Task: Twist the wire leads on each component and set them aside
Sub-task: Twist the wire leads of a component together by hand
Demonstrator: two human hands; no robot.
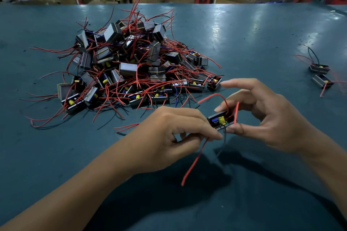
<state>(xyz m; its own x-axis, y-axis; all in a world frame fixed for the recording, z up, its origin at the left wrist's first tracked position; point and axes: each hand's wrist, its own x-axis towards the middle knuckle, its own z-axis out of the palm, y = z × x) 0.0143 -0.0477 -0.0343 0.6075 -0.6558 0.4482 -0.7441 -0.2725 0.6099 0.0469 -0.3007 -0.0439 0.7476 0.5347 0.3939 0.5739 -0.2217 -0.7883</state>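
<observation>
Teal-green worktable [253, 30], head view. Small black boxy component with yellow and blue parts [221, 120] is held above the tabletop, pinched by right hand [262, 116]. Left hand [174, 137] pinches its long red wire lead [193, 163] and a black lead. Heaped pile of like components [131, 65] lies left; two set-aside components [320, 74] far right.

We see red leads [194, 161], a black component [221, 120] with a yellow part, on a teal table [262, 33].

Both forearms are bare to the frame edge, and the left hand [169, 133] and right hand [266, 118] wear no gloves or rings.
</observation>
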